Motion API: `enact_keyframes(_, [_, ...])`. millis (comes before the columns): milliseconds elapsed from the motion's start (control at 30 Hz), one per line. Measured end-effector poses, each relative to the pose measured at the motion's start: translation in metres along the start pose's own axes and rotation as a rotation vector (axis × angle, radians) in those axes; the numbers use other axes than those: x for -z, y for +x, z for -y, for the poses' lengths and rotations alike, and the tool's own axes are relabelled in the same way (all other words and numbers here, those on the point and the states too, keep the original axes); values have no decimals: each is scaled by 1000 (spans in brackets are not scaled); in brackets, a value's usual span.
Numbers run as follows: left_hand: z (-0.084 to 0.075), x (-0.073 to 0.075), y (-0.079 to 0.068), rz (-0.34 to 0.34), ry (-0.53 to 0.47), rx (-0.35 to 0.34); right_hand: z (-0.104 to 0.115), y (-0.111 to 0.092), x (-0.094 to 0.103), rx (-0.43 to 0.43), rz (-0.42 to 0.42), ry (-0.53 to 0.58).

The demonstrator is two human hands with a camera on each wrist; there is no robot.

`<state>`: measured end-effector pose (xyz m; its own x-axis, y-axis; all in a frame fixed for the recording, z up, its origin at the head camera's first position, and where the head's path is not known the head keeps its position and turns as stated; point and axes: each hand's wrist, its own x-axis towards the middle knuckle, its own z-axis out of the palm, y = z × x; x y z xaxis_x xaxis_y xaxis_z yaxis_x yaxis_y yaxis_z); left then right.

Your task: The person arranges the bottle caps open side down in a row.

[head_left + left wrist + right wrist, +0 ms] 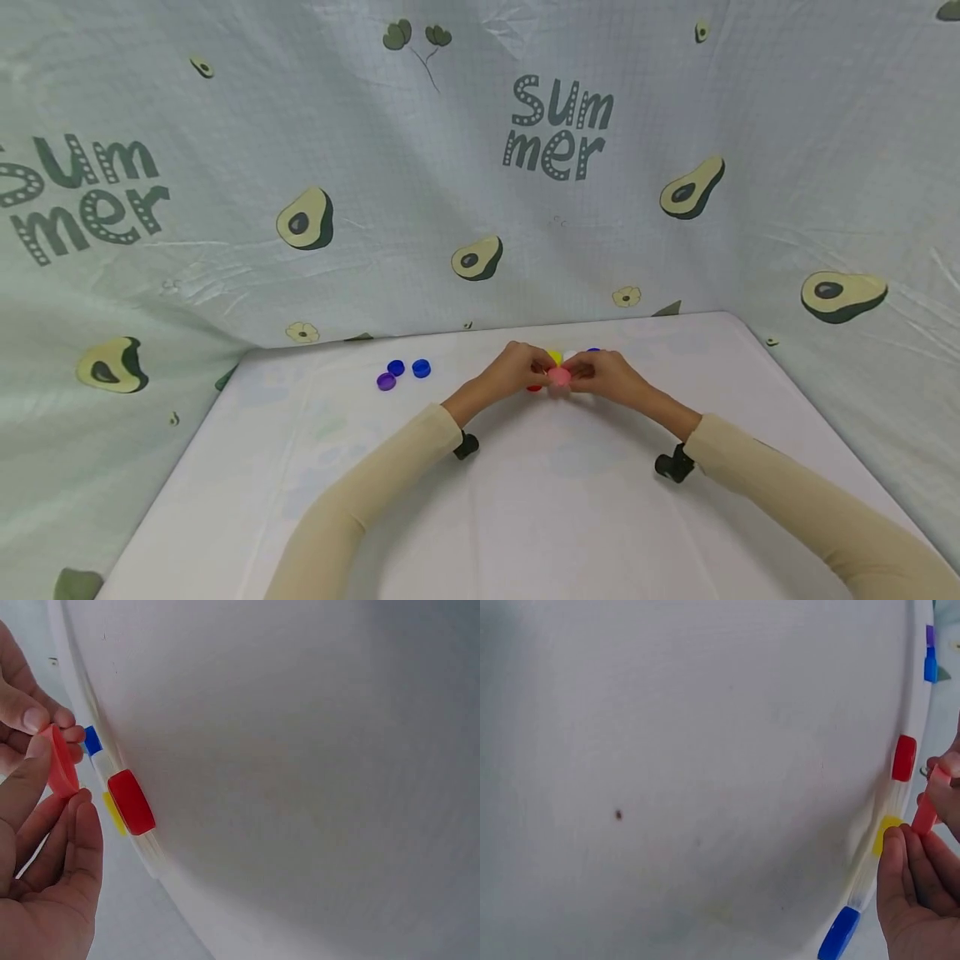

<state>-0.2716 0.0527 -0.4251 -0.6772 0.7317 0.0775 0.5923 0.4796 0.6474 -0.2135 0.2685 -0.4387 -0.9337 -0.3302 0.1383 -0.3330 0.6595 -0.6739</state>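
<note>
1. Left hand (517, 367) and right hand (606, 373) meet over the far part of the table (540, 517); forearms converge from both sides;
2. Fingers of both hands pinch the pink cap (559, 377) between them, at opposite edges;
3. Head view: hands partly hide the red cap (534, 388), yellow cap (555, 357) and nearby blue cap (593, 350);
4. Wrist views: frame edges cut off both hands.

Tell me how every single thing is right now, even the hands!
Left hand, pinching the pink cap
Right hand, pinching it too
Pink cap, held between both hands
Red cap, on the table
Yellow cap, on the table
Blue cap by the right hand, on the table
Two left-side blue caps, on the table
Purple cap, on the table
Curtain, hanging, creased
</note>
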Motion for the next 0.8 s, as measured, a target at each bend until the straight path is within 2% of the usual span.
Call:
enact_keyframes(133, [1,-1,0,5,-5,23,-1,2,-4,-46,3,22])
enact_keyframes(333, [2,-1,2,8,13,38,0,7,-9,-51,-6,-17])
enact_keyframes(567, [0,-2,4,41,34,60,5,10,-11,-76,2,-68])
enact_keyframes(700, [1,-3,4,34,62,93,7,12,-11,-75,18,-87])
enact_keyframes(800, [3,-2,5,28,77,87,8,12,-11,-82,20,-103])
